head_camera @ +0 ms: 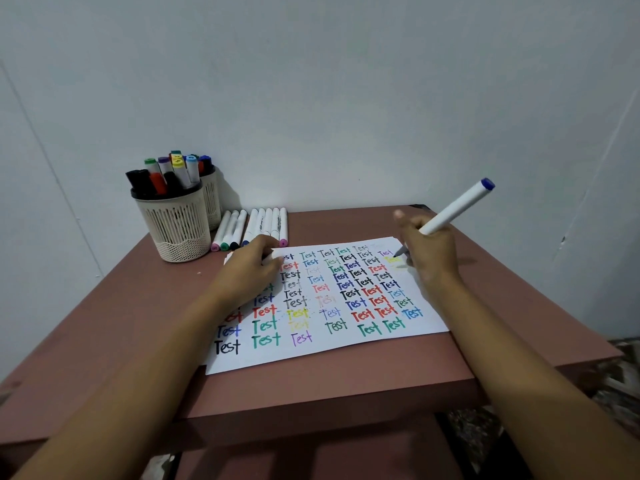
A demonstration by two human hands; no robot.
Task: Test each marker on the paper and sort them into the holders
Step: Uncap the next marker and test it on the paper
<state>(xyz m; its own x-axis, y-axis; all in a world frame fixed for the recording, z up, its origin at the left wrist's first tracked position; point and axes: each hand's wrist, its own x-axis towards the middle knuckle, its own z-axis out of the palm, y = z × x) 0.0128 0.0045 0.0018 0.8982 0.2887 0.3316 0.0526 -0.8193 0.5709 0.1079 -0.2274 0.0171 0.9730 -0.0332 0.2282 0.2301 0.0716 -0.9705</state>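
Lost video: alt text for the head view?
The right hand grips a white, blue-capped marker, tip at the far right corner of a white paper sheet of coloured "Test" words; the left hand rests on its far left corner.

A plain, pale grey-white wall (346, 81) fills the far side of the scene, matte and evenly lit by soft, rather dim light with no hard shadows. A faint straight seam (54, 174) slants down it at the left. A thin crack-like line (588, 188) runs down at the right, with a small dark mark (562, 240) near it. A table (346, 386) with a dull reddish-brown top stands with its far edge against the wall. A lower board (311, 459) of the same colour shows beneath its near edge. At the near right lies a mottled dark-and-light floor (623, 389).
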